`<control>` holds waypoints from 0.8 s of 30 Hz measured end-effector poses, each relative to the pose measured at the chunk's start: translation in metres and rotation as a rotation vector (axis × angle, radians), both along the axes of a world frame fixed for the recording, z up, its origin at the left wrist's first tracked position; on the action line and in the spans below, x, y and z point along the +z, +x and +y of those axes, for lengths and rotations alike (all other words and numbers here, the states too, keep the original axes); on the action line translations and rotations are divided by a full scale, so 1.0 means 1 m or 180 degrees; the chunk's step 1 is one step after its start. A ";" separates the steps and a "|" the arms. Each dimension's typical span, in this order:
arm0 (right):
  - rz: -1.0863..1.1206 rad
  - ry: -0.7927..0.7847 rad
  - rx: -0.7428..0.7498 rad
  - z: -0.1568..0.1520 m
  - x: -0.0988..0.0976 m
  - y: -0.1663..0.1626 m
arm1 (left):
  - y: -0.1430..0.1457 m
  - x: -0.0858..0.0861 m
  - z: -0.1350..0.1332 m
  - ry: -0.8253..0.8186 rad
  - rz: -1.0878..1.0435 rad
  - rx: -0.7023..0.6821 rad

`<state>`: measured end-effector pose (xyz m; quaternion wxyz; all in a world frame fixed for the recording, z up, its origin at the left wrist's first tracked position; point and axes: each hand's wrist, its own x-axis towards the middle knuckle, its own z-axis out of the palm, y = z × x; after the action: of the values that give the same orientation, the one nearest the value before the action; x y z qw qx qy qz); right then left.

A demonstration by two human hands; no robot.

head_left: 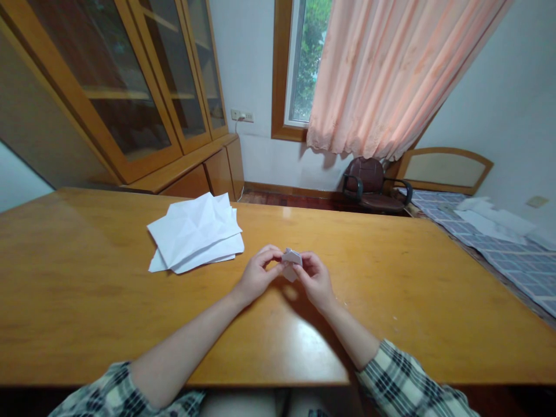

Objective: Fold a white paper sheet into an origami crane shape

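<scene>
A small folded piece of white paper [291, 272] is held just above the table, between both of my hands. My left hand [259, 273] pinches its left side between thumb and fingers. On the other side, my right hand [318, 279] grips the right edge, its thumb lying across the front. The paper has several layers and a pointed lower end; its finer folds are too small to make out. Left of my hands lies a loose stack of white paper sheets [195, 231], the top one marked with creases.
The wooden table [108, 313] spreads out on all sides of my hands. Beyond it stand a glass-door cabinet [174, 87], a brown armchair [369, 182] and a bed [499, 243] with papers on it. Tiny white scraps lie right of my right forearm.
</scene>
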<state>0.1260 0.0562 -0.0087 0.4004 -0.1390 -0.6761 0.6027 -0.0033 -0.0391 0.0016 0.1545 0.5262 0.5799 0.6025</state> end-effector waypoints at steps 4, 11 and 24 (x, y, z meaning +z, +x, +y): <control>-0.0063 -0.0101 0.0024 -0.001 0.001 -0.001 | 0.003 -0.003 -0.001 -0.0201 -0.0058 0.0203; -0.0203 -0.0364 -0.0009 -0.001 0.002 -0.003 | 0.004 -0.001 -0.002 -0.0532 0.0763 0.0391; -0.0642 -0.0832 0.0239 0.010 0.001 -0.005 | 0.004 -0.002 0.000 -0.0902 0.0083 -0.0059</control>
<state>0.1210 0.0664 -0.0079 0.2863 -0.2243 -0.6334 0.6830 0.0008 -0.0393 -0.0006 0.2252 0.5123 0.6562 0.5063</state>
